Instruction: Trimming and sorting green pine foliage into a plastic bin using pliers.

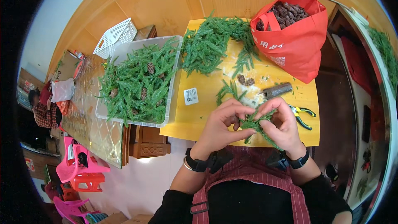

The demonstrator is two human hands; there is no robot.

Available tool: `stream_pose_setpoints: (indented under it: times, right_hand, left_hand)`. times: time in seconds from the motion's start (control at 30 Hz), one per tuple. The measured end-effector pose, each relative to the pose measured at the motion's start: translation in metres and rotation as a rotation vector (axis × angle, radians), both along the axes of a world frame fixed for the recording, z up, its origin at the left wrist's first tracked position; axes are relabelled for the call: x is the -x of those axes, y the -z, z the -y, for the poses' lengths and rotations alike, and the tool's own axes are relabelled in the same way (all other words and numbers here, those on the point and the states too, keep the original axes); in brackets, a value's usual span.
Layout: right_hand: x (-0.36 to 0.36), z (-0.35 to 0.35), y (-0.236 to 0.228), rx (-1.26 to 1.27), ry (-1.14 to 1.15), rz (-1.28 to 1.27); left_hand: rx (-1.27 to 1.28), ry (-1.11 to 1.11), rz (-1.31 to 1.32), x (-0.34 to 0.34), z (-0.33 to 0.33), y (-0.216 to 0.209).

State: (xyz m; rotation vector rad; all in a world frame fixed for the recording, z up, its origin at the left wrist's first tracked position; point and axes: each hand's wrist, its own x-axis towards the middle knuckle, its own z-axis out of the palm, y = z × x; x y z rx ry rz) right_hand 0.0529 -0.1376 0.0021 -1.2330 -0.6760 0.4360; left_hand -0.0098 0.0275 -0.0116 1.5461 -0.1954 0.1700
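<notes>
Yel. tbl (178, 118) w/ sprigs (205, 49), bag (296, 43)

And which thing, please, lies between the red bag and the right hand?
In the head view, a brown cylinder lies between the red bag and the right hand, on the yellow board.

**Striped red over plain black**

Your dark red apron (265, 173) has thin pale stripes and a dark buckle (199, 208) on its left strap (201, 195). Beneath it, your black top's (248, 203) sleeves (172, 205) stop short of the wrists (200, 152). Black bands (299, 162) with blocky units (221, 159) ring both; a slim pale bangle (187, 165) joins the left.
</notes>
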Motion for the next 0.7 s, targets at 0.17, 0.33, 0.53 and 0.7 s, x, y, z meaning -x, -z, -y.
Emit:
stream_pose_setpoints:
  times: [0.17,0.33,0.53,0.7]
  right_hand:
    - [-0.002,0.001,-0.003,0.008,0.038,0.041]
    - [-0.001,0.001,-0.002,0.030,0.048,0.044]
    - [0.000,0.001,-0.005,0.024,0.045,0.079]
    - [-0.003,0.002,0.000,-0.025,0.024,0.213]
  left_hand:
    - [-0.012,-0.056,0.086,0.000,0.003,-0.002]
    - [-0.077,-0.056,0.168,-0.001,0.001,-0.002]
    - [-0.115,-0.075,0.170,0.001,0.003,-0.010]
    - [-0.139,-0.056,0.164,0.003,-0.001,-0.009]
